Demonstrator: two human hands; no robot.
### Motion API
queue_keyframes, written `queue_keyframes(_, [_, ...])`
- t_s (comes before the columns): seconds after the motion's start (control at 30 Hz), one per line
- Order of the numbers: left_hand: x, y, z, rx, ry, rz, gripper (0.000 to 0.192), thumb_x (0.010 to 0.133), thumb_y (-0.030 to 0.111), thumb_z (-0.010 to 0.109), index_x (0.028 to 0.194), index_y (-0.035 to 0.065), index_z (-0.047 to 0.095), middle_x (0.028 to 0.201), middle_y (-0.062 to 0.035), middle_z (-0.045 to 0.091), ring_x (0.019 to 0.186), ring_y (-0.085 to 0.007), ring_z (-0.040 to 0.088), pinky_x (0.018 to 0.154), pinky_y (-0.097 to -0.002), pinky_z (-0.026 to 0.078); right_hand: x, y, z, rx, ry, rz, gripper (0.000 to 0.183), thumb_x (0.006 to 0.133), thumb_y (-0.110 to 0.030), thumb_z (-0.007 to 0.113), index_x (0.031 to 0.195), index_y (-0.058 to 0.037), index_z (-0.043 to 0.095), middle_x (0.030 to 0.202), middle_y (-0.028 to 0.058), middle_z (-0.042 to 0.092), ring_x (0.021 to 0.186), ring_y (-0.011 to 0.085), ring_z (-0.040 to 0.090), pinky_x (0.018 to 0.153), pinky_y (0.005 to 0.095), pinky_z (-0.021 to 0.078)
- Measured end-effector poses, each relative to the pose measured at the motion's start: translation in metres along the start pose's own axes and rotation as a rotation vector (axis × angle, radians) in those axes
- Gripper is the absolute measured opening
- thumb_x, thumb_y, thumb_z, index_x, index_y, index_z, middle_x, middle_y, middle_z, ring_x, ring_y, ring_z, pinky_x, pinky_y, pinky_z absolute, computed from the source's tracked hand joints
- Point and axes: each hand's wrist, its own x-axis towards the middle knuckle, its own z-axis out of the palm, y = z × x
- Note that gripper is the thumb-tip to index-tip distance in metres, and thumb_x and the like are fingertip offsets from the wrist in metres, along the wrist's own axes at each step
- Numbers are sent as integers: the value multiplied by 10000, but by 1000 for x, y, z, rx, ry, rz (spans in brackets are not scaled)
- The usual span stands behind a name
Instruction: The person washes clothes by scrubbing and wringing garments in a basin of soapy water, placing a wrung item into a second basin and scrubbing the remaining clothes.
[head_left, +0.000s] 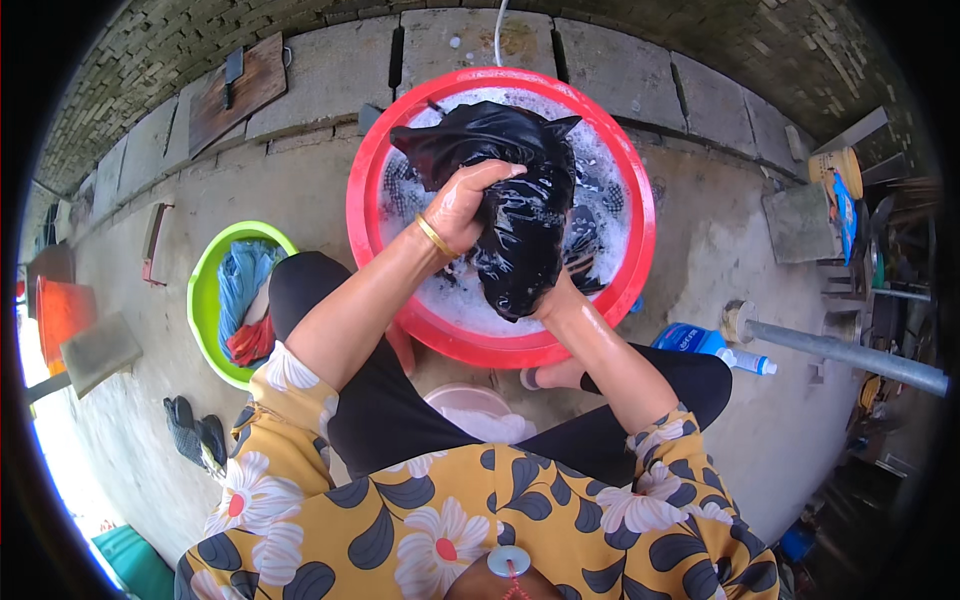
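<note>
A wet, glossy black garment (525, 214) is bunched up between my two hands over a round red plastic basin (362, 176). My left hand (466, 202), with a gold-coloured bangle at the wrist, grips the cloth on its left side, thumb on top. My right hand (551, 294) holds the lower right end, its fingers mostly hidden behind the garment. Sudsy water (480, 319) fills the basin, and dark patterned cloth (585, 232) lies in it under the black garment. A white hose (499, 34) reaches the basin's far rim.
On the left, a green basin (196, 315) holds blue and red cloth. A pink basin (465, 396) with white cloth stands between my legs. A blue detergent bottle (686, 339) lies right, near a metal pole (847, 354). A cleaver (233, 69) rests on a wooden board (259, 94) on the ledge.
</note>
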Motion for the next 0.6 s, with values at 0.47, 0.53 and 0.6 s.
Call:
queue_keyframes(0.47, [34, -47, -11, -464, 135, -82, 195, 800, 184, 535, 854, 25, 636, 830, -76, 637, 781, -198, 608, 767, -324, 493, -3, -31, 13, -1223, -17, -1085, 388, 888, -118, 517, 1263, -43, 453, 1206, 106, 530, 1155, 217, 482, 997, 333, 379])
queue_keyframes(0.53, [38, -49, 1, -603, 181, -153, 242, 785, 238, 542, 856, 26, 636, 829, -99, 646, 776, -236, 619, 766, -365, 508, 5, -9, 24, -1163, 18, -1043, 386, 886, -131, 519, 1256, -39, 460, 1197, 111, 535, 1133, 224, 493, 977, 334, 390])
queue_keyframes(0.6, [37, -46, 15, -641, 159, -181, 262, 794, 256, 534, 878, 30, 636, 861, -98, 650, 803, -245, 617, 818, -378, 492, 14, 11, 31, -1091, 46, -995, 384, 885, -144, 521, 1249, -35, 466, 1189, 116, 541, 1111, 231, 504, 956, 335, 401])
